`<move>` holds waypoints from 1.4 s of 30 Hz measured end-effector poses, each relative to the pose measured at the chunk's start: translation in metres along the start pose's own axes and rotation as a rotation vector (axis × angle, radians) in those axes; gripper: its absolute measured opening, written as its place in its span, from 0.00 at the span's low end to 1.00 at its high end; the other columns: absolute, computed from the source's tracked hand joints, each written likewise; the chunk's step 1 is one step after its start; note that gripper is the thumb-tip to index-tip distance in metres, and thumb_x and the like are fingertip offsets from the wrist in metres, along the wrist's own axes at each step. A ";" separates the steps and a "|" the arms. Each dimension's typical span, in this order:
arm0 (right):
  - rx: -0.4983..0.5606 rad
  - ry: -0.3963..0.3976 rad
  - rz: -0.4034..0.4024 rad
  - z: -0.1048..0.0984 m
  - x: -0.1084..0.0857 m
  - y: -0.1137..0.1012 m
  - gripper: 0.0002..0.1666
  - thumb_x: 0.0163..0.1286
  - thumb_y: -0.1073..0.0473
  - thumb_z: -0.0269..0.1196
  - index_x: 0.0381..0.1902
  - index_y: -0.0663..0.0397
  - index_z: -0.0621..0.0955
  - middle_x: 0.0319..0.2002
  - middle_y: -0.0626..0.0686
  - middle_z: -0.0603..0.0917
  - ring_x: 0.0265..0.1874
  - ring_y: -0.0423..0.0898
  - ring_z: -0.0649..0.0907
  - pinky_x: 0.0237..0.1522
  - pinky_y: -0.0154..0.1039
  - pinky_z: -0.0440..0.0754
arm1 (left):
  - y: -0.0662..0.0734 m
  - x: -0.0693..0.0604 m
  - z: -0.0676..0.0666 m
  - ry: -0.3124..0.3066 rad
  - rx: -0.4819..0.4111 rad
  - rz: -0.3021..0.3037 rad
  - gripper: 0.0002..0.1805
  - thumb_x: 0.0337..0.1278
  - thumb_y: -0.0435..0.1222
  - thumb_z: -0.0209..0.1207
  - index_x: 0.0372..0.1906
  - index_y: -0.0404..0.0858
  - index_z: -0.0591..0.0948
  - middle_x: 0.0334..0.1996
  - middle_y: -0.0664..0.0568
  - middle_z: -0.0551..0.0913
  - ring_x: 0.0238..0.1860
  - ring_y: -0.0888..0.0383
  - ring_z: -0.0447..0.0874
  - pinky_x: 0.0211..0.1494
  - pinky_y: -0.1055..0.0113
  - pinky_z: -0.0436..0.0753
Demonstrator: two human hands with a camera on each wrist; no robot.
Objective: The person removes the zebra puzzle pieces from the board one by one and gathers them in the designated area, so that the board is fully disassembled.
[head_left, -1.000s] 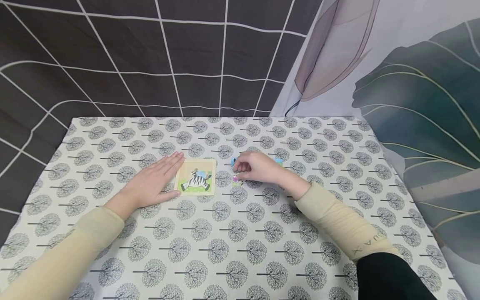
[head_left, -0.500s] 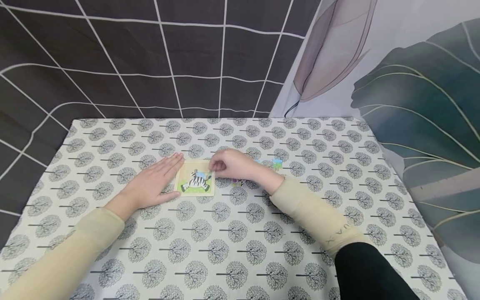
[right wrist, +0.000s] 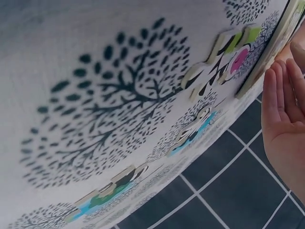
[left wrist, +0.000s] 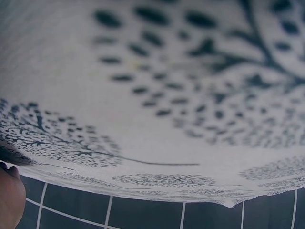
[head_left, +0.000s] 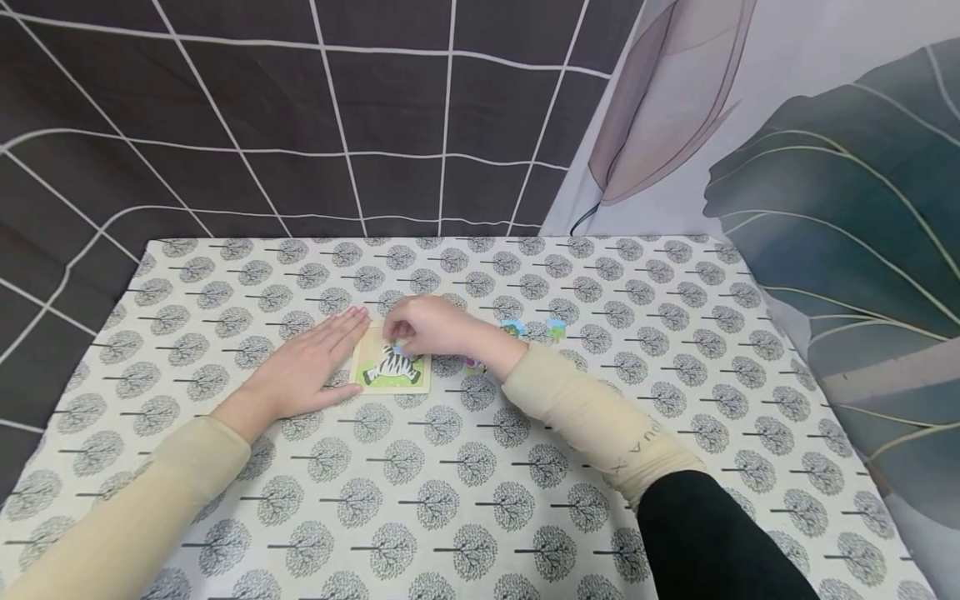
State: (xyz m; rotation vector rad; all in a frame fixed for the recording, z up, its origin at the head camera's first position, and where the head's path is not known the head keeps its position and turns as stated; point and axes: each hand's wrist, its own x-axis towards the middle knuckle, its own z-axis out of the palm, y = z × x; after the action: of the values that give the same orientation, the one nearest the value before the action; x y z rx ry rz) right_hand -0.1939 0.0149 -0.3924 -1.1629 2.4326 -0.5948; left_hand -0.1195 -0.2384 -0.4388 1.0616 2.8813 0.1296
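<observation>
A square wooden puzzle board (head_left: 390, 387) lies on the patterned cloth, with a zebra's striped body and legs on green ground showing in it. My left hand (head_left: 300, 371) lies flat with extended fingers along the board's left edge. Over the upper part of the board, my right hand (head_left: 435, 327) pinches a small puzzle piece (head_left: 400, 341), mostly hidden by the fingers. In the right wrist view the right hand (right wrist: 286, 119) appears at the right edge, beside the board, its piece out of sight.
Loose puzzle pieces lie right of the board: a blue-topped one (head_left: 555, 330), another blue and green one (head_left: 512, 327) by the right wrist, and a pink and green one (head_left: 474, 366) partly under the right forearm. A dark grid-patterned curtain (head_left: 300, 100) hangs behind the table.
The right hand has moved left from the loose pieces to above the board, and the blue piece once beneath its fingers is gone from the cloth. The left hand has stayed put.
</observation>
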 end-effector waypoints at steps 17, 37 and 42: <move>-0.006 -0.015 -0.021 0.007 0.003 0.003 0.22 0.63 0.65 0.76 0.55 0.56 0.87 0.54 0.52 0.89 0.54 0.46 0.86 0.66 0.37 0.83 | 0.001 0.001 0.000 0.000 -0.008 -0.002 0.53 0.72 0.60 0.56 0.85 0.29 0.52 0.86 0.37 0.50 0.86 0.38 0.51 0.89 0.46 0.57; -0.026 0.016 -0.031 0.007 -0.001 0.000 0.21 0.65 0.66 0.73 0.56 0.56 0.86 0.53 0.52 0.86 0.53 0.45 0.85 0.64 0.34 0.84 | -0.001 0.001 0.000 -0.004 -0.003 -0.002 0.53 0.74 0.60 0.54 0.85 0.29 0.50 0.87 0.38 0.49 0.87 0.39 0.50 0.89 0.46 0.57; 0.036 0.035 -0.032 0.006 -0.002 -0.001 0.16 0.69 0.68 0.70 0.54 0.59 0.87 0.52 0.55 0.86 0.50 0.46 0.87 0.58 0.29 0.85 | 0.000 0.001 0.001 -0.004 -0.007 -0.003 0.53 0.74 0.60 0.54 0.85 0.29 0.51 0.87 0.38 0.49 0.87 0.38 0.50 0.89 0.47 0.57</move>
State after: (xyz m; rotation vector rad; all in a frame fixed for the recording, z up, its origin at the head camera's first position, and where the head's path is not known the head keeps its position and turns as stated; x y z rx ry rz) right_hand -0.1891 0.0149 -0.3964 -1.1882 2.4261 -0.6711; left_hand -0.1201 -0.2380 -0.4395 1.0544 2.8764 0.1368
